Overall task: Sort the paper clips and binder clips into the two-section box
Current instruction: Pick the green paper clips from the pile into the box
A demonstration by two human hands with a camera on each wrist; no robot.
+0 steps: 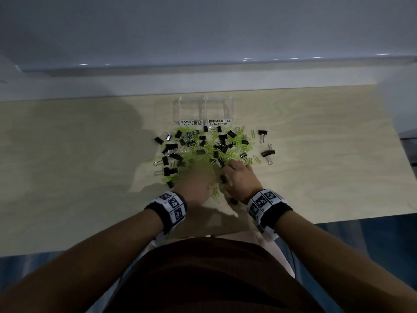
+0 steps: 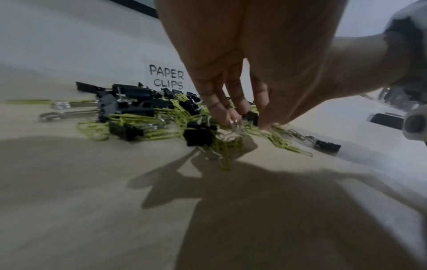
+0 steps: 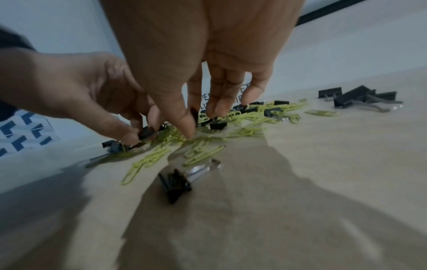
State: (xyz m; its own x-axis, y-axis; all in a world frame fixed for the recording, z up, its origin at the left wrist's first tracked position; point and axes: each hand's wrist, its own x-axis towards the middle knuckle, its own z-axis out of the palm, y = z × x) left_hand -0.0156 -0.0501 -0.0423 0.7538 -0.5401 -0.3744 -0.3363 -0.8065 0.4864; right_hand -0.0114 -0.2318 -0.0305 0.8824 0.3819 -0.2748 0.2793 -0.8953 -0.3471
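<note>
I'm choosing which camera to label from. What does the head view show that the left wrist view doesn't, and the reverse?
Only the head view shows the whole two-section box, its BINDER CLIPS label, and both wristbands. Only the left wrist view shows the left hand's fingers reaching into the pile at a small black binder clip. Both show the green paper clips, the wooden table and the PAPER CLIPS label.

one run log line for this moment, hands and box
left hand: pinching black binder clip | right hand: fingertips down in clip pile, grip unclear | two-section box: looks empty
</note>
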